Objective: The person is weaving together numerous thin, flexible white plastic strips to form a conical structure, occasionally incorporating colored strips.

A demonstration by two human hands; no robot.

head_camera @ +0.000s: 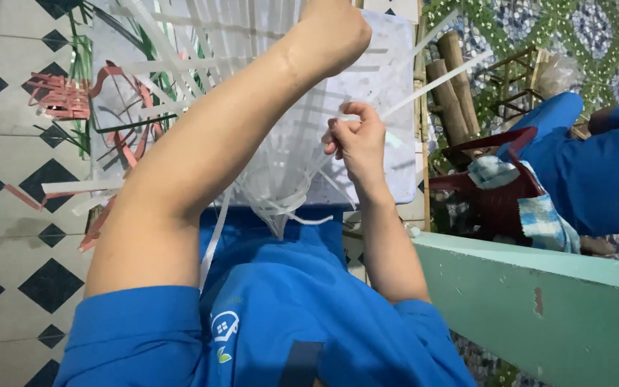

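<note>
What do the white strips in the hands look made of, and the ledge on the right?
White strips: probably plastic strapping, flat, thin and semi-translucent with a slight sheen; they bend without creasing. The right hand pinches one, and the left hand is up among them. Ledge: looks like painted concrete or masonry, matte green, with a chip showing a reddish layer beneath.

Dense white strips (266, 165) around fingers (349, 129)

Soft, even daylight, faint shadows, no glare; slight wide-angle stretch at edges, mild blur.
</note>
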